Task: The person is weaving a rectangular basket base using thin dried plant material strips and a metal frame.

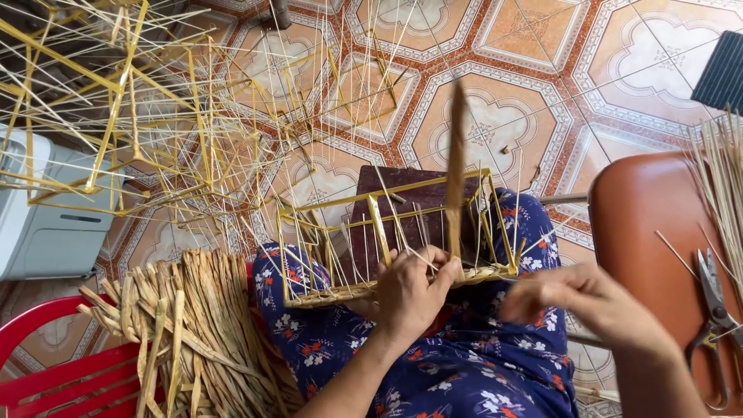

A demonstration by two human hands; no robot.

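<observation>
Pinching a reed strip (pixel 455 166) against the basket frame (pixel 387 232) on my lap, left hand (pixel 409 290) grips; right hand (pixel 576 298) blurred, grip unclear. One shears (pixel 713 325) beside me.

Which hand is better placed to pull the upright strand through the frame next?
Probably right. The left hand pins the strand against the frame; the right hand looks free, beside it.

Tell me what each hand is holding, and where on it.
Left hand grips the basket frame at its woven bottom edge, pinching the dried strand there. Right hand: blurred, cannot tell.
</observation>
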